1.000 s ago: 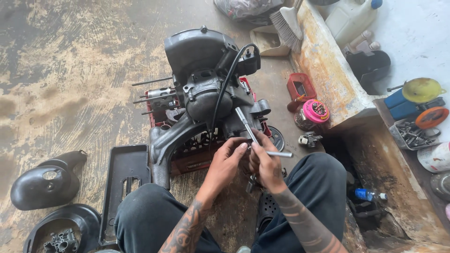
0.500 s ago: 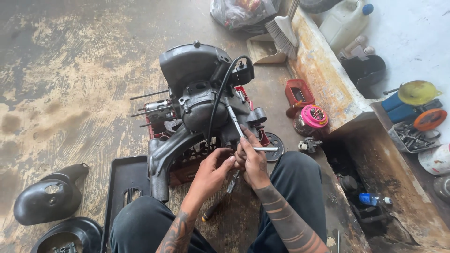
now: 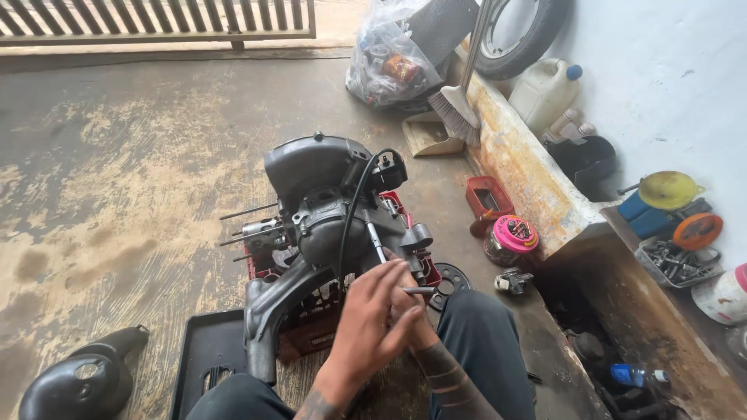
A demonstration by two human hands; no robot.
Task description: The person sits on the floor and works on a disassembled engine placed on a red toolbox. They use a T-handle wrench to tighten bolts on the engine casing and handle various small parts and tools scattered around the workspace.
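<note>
A grey scooter engine (image 3: 319, 218) rests on a red plastic crate (image 3: 311, 327) in front of my knees. My left hand (image 3: 372, 323) is raised with fingers spread, in front of the engine's lower right side. My right hand (image 3: 405, 303) is mostly hidden behind it and grips a thin metal tool (image 3: 420, 290) whose shaft pokes out to the right. A black cable (image 3: 354, 210) loops over the engine top down toward my hands.
A black tray (image 3: 206, 354) lies at my left knee, a dark engine cover (image 3: 78, 381) further left. A red box (image 3: 489, 198), pink-lidded jar (image 3: 512, 237) and small part (image 3: 513, 280) sit on the right. A concrete ledge (image 3: 529, 179), broom, jug, plastic bag and tyre stand behind.
My head has lifted, so more of the floor and back wall shows. My left hand has opened and risen over the right hand; the tool stays at the engine's right side.
</note>
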